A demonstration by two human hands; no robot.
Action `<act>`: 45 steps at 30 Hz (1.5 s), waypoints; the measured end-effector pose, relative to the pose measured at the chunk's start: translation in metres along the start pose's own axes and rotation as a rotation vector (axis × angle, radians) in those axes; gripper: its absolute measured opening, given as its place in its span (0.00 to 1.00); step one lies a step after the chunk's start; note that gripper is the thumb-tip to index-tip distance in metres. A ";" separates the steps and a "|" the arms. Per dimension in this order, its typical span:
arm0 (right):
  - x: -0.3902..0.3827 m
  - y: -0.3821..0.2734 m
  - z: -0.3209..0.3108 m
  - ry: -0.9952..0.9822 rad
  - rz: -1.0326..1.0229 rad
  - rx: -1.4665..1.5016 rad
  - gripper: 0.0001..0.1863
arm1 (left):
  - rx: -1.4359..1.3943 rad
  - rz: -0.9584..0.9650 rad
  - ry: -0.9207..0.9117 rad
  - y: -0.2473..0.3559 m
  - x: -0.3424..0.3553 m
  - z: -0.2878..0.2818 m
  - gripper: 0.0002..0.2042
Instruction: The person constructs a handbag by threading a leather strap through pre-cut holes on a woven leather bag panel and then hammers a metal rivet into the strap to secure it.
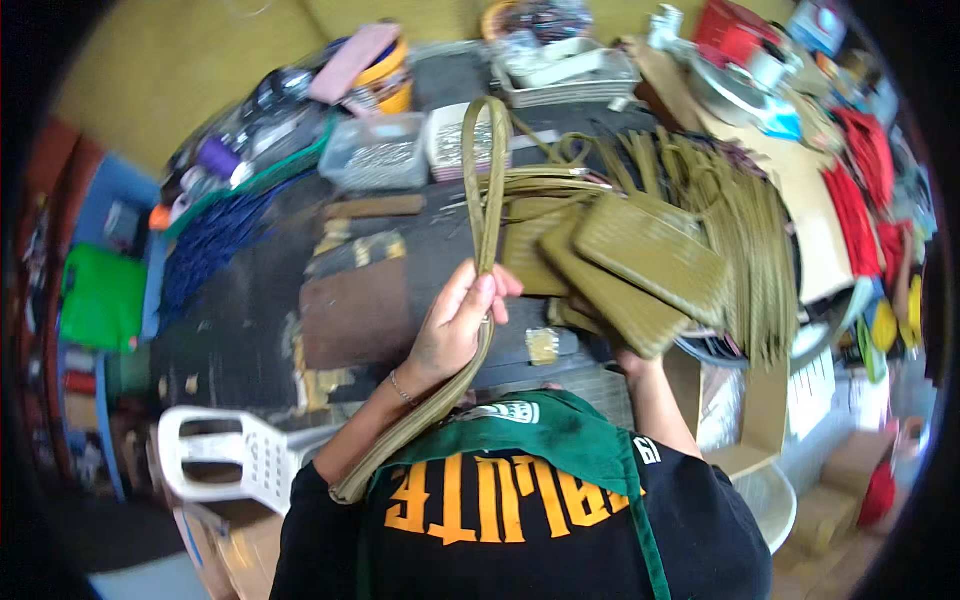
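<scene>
My left hand (458,322) is closed around a long olive strap (485,200). Above the fist the strap stands up in a narrow loop, and below it the rest runs down along my left forearm. Several flat olive woven pouches or panels (650,250) lie fanned in a stack right of that hand. My right hand (632,362) is at the near corner of the stack, its fingers hidden behind the olive pieces, so its grip does not show. A thick bunch of olive strips (740,250) hangs over the table edge beside the stack.
On the dark worktable (250,340) lie a brown board (355,312) and blue strips (215,250). Clear tubs of small metal parts (372,155) stand behind. White trays (570,85) are at the back, a white plastic chair (225,455) front left, and an open cardboard box (765,410) right.
</scene>
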State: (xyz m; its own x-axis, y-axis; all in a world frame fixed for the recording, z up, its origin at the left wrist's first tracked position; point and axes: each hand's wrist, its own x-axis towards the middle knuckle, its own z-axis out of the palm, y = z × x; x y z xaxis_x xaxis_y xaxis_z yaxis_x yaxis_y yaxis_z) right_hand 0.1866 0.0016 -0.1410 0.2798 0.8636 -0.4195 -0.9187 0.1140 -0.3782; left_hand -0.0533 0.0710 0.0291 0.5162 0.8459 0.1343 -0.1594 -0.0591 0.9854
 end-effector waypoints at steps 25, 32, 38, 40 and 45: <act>0.047 0.006 0.066 -0.253 0.129 0.109 0.29 | 0.675 -0.001 -0.027 -0.112 0.081 0.031 0.16; 0.026 -0.020 0.060 -0.212 0.059 -0.093 0.29 | 0.571 0.335 0.025 -0.057 0.064 0.055 0.15; -0.027 -0.032 0.116 -0.385 -0.067 -0.353 0.29 | 0.356 0.611 0.209 -0.025 0.069 0.039 0.13; -0.034 -0.003 0.159 -0.502 -0.041 -0.409 0.29 | 0.319 0.660 0.245 0.005 0.056 -0.001 0.12; -0.049 0.138 0.267 -0.762 0.146 -0.451 0.29 | 0.406 0.734 0.388 0.072 -0.004 -0.143 0.13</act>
State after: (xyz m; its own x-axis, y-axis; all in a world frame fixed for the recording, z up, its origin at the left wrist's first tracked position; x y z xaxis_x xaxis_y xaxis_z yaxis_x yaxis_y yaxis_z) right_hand -0.0283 0.1063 0.0476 -0.2399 0.9643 0.1124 -0.6891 -0.0876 -0.7193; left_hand -0.1874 0.1392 0.0847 0.0721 0.6367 0.7677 0.0096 -0.7701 0.6378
